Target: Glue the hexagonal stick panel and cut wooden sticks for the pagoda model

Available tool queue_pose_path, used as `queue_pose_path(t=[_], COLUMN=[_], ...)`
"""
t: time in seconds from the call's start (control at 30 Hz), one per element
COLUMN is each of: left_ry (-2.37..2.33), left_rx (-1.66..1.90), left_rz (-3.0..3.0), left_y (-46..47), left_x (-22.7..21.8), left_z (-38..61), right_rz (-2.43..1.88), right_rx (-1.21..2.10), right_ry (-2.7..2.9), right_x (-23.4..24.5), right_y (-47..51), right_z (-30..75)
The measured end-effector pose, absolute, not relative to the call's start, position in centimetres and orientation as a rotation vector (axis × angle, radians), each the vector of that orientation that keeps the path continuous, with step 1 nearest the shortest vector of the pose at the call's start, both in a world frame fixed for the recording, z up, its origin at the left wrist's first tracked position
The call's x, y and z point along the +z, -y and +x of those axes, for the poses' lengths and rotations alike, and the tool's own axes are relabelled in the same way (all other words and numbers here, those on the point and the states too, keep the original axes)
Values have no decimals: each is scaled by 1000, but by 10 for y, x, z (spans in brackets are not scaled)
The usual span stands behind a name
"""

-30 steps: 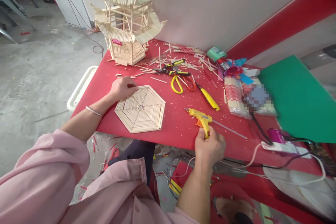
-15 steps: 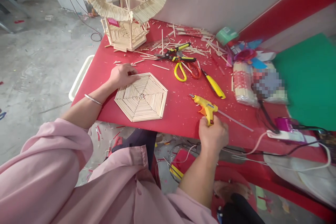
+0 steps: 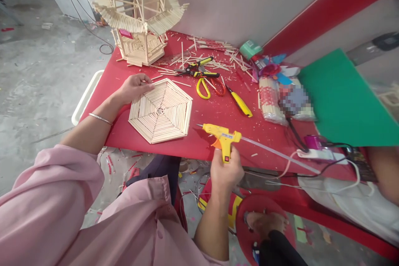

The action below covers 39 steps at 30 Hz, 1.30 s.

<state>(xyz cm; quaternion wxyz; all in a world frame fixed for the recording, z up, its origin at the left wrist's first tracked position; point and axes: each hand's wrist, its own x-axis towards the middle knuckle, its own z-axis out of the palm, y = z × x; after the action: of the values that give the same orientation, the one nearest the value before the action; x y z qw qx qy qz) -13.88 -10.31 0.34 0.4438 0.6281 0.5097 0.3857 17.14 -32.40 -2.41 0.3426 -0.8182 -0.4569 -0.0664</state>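
Observation:
My left hand [image 3: 134, 88] pinches the upper left edge of a flat, roughly hexagonal panel [image 3: 174, 114] made of thin wooden sticks laid in rings. That edge looks slightly raised from the table, though how far I cannot tell. In my right hand [image 3: 227, 172] is a yellow glue gun [image 3: 222, 135], its fingers wrapped round the handle. The nozzle points left, towards the panel and apart from it. A long clear glue stick [image 3: 277, 153] sticks out of the gun's back end.
A stick-built pagoda model [image 3: 141, 20] stands on the red table [image 3: 118, 129] at the back left. Behind the panel lie loose sticks, pliers [image 3: 199, 68], scissors [image 3: 204, 89] and a yellow cutter [image 3: 241, 102]. Bundled sticks [image 3: 269, 99], a green board [image 3: 349, 104] and a power strip [image 3: 324, 156] are at right.
My right hand has raised the glue gun from the table's front edge and brought it left, closer to the panel. My left hand now grips the panel's edge. The view has shifted right.

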Motion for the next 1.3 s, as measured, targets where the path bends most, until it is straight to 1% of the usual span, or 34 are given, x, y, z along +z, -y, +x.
queue_pose_path(t=[0.2, 0.4, 0.47, 0.6, 0.7, 0.87, 0.97, 1.07, 1.17, 1.3], left_ry=[-1164, -1130, -1115, -1097, -1084, -1047, -1038, -1040, -1035, -1061], left_rx=[1086, 1127, 1145, 1182, 1214, 1223, 1232, 1255, 1296, 1360], left_rz=[1270, 1021, 974, 900, 864, 845, 838, 795, 741, 667], left_y=[102, 107, 107, 106, 104, 102, 102, 102, 102, 101], left_x=[13, 23, 23, 22, 20, 15, 13, 11, 11, 12], left_z=[-139, -135, -135, -136, -136, -137, -136, -134, -133, -132], right_rz=[-1968, -1803, -1702, -1561, -1615, -1870, -1935, -1915, -1822, -1641], right_rx=[-268, -403, -384, -245, -229, -237, -101, 142, 430, 682], right_ry=[1327, 1475, 1571, 1716, 1698, 1345, 1261, 1271, 1292, 1422], right_x=[-24, -22, -20, -17, -18, -19, -15, -12, -11, -11], right_y=[324, 328, 330, 333, 330, 313, 305, 305, 314, 333], right_z=[139, 126, 126, 123, 119, 115, 109, 92, 67, 51])
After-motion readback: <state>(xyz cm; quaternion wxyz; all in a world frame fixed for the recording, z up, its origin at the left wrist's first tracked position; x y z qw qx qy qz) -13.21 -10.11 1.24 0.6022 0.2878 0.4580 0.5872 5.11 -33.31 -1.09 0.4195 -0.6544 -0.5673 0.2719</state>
